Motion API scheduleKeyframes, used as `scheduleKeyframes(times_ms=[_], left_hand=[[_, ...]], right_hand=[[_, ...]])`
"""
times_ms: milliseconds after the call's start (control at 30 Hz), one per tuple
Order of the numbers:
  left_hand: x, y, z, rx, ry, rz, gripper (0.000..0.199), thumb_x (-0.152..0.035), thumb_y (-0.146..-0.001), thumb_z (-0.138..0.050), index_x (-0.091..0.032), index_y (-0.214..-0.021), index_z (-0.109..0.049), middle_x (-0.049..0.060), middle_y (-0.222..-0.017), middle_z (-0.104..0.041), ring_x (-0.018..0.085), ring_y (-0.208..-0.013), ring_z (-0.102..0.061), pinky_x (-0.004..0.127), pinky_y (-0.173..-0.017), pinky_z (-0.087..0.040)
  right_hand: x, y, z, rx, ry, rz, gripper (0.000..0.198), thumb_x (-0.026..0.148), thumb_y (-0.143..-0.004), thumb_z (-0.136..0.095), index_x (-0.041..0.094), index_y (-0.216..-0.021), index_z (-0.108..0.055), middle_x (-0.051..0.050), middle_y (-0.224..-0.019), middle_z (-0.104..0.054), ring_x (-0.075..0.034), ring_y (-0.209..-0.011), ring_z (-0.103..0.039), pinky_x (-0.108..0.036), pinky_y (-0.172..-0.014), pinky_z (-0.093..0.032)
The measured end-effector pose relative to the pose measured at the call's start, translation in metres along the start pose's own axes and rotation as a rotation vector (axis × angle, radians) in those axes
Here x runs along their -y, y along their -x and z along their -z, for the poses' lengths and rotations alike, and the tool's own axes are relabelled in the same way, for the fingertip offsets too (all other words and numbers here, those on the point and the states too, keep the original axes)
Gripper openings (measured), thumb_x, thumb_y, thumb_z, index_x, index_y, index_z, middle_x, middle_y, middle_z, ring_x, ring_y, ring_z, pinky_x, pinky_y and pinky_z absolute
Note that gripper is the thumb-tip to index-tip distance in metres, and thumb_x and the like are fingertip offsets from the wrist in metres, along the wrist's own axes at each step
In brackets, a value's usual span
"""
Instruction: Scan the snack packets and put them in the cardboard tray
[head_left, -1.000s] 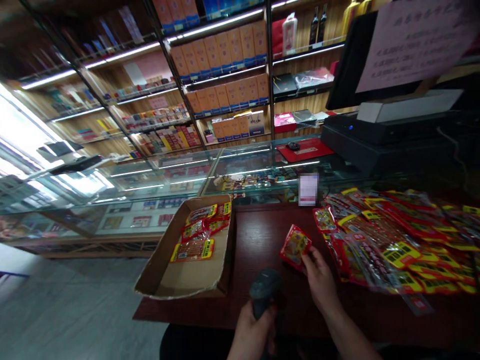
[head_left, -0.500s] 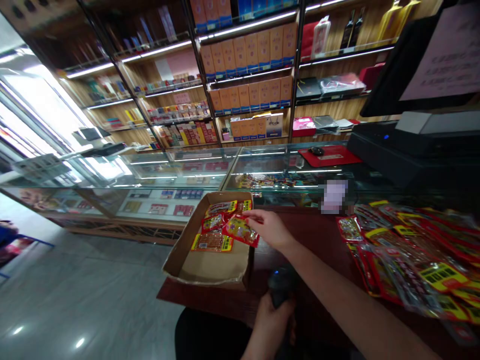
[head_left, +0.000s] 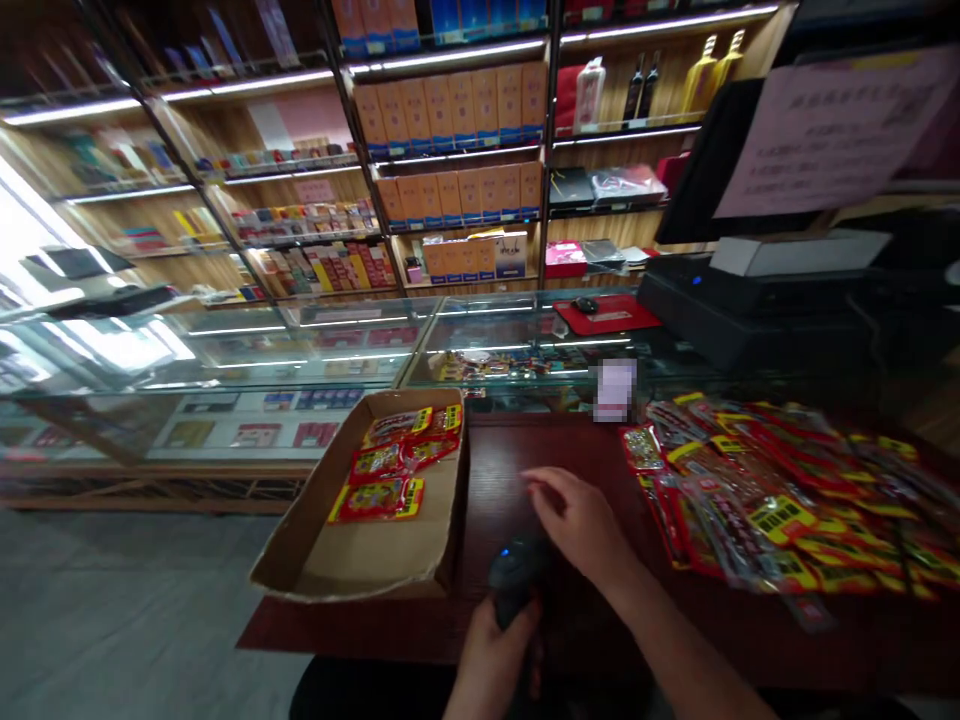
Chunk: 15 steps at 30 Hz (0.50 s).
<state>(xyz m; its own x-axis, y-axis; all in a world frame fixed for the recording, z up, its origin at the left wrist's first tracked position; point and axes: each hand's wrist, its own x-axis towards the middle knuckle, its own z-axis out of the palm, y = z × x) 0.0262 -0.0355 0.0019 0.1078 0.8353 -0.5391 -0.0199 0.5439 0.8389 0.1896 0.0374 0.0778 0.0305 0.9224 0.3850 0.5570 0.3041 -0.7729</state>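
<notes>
My left hand (head_left: 495, 640) is wrapped around the handle of a black barcode scanner (head_left: 517, 570) with a small blue light, low at the table's front. Just to the right of the scanner, my right hand (head_left: 581, 520) hovers over the table, empty, its fingers loosely bent and a gap showing at the thumb. An open cardboard box (head_left: 360, 565) stands on the left of the table. Inside it lie several red and yellow snack packets (head_left: 379, 498), toward the far end. To the right, a big loose pile of similar snack packets (head_left: 780, 490) spreads across the tabletop.
The dark red table (head_left: 502, 460) meets a glass display counter (head_left: 337, 340) behind it. A monitor (head_left: 720, 170) with a paper sheet stands at the right, above a black cash drawer (head_left: 720, 310). A mouse (head_left: 585, 305) rests on a red mat. Stocked shelves (head_left: 450, 150) line the wall.
My right hand has let go of a snack packet in the box and moved right, away from the box. My left hand still holds the scanner. The view has shifted to the right.
</notes>
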Motion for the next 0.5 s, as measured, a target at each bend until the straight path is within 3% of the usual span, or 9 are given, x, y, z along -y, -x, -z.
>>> scheduleKeyframes(times_ms=[100,200,300,500], left_hand=[[-0.002,0.001,0.000,0.003,0.007,0.003,0.064,-0.070,-0.056,-0.079,-0.018,-0.087,-0.059,-0.007,-0.043,-0.054,0.010,-0.030,-0.044,0.021,-0.031,-0.034],[-0.009,0.007,-0.003,0.003,-0.007,-0.026,0.063,-0.069,-0.057,-0.081,-0.017,-0.088,-0.062,-0.006,-0.044,-0.055,0.011,-0.032,-0.047,0.021,-0.033,-0.034],[-0.017,0.013,-0.006,-0.001,-0.053,-0.043,0.063,-0.069,-0.058,-0.080,-0.016,-0.087,-0.064,-0.006,-0.045,-0.055,0.011,-0.033,-0.048,0.021,-0.035,-0.035],[-0.017,0.014,-0.009,-0.022,-0.068,-0.053,0.067,-0.074,-0.059,-0.077,-0.016,-0.089,-0.062,-0.007,-0.043,-0.054,0.010,-0.030,-0.045,0.021,-0.034,-0.034]], right_hand=[[-0.053,0.053,0.085,-0.256,0.407,-0.125,0.030,0.034,-0.093,-0.049,0.025,-0.111,-0.072,-0.008,-0.117,-0.075,-0.027,-0.107,-0.069,-0.044,-0.102,-0.049],[-0.086,0.084,0.139,-0.303,0.753,-0.241,0.039,0.040,-0.093,-0.045,0.018,-0.117,-0.068,-0.014,-0.118,-0.072,-0.033,-0.108,-0.066,-0.050,-0.101,-0.048],[-0.095,0.095,0.152,-0.254,0.953,-0.322,0.047,0.045,-0.093,-0.046,0.015,-0.124,-0.064,-0.018,-0.115,-0.071,-0.036,-0.101,-0.065,-0.051,-0.089,-0.051],[-0.093,0.090,0.135,-0.244,1.039,-0.400,0.047,0.045,-0.090,-0.054,0.018,-0.129,-0.057,-0.017,-0.107,-0.070,-0.035,-0.092,-0.065,-0.045,-0.075,-0.051]])
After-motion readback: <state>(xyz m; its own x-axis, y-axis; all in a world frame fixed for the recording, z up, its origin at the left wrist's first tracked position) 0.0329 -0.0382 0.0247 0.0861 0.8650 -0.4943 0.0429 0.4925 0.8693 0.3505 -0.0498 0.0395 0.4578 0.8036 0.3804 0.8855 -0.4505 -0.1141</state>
